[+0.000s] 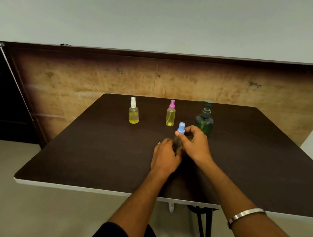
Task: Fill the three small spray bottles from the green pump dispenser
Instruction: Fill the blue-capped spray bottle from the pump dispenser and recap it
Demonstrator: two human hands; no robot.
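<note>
Standing between both hands: blue-capped spray bottle [179, 137].

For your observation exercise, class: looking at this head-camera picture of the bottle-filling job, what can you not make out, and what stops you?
- Blue-capped bottle: its body and fill level, hidden in the head view by the left hand and right hand gripping it.
- Green pump dispenser: liquid level, dark tinted plastic; lower front covered by the right hand.
- Whether the blue cap is being loosened or tightened: a single picture cannot show it.
- Table right side: cut off by the picture edge.
</note>
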